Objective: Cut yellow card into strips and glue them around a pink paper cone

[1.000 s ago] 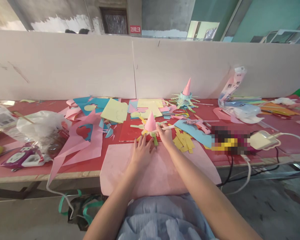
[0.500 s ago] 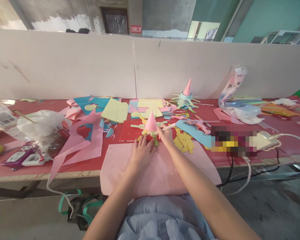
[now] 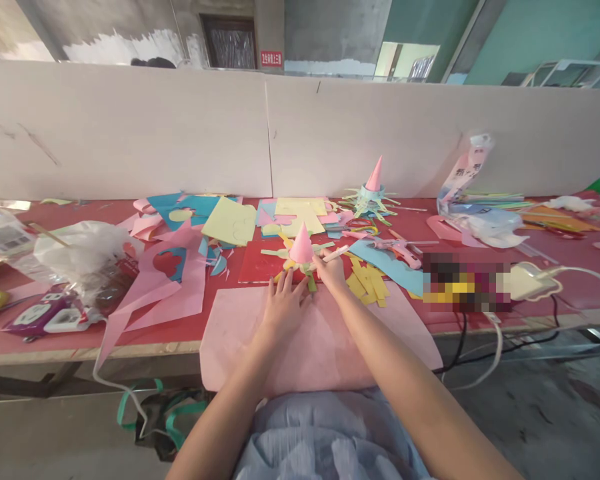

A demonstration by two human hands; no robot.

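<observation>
A pink paper cone (image 3: 301, 245) stands upright on a base with yellow and green paper strips (image 3: 274, 253) reaching outward. Spread fingers of my left hand (image 3: 283, 303) rest at the near side of this base, palm down. Just right of the cone, my right hand (image 3: 331, 272) is closed around a pale pen (image 3: 338, 253); its tip is hidden by the fingers and paper. Under the piece lies a red board (image 3: 253, 265). Several cut yellow strips (image 3: 370, 280) lie beside my right wrist.
Behind stands a second pink cone (image 3: 375, 175) on a blue fringed base. A pink glue gun (image 3: 403, 253) lies to the right, near a white plug block (image 3: 527, 281) with cables. Paper scraps (image 3: 230, 220) and a plastic bag (image 3: 80, 253) occupy the left. A pale partition (image 3: 180, 133) rises behind.
The pen in my right hand has tilted slightly, its back end now a little nearer to me. My left hand and the cone stay nearly where they were.
</observation>
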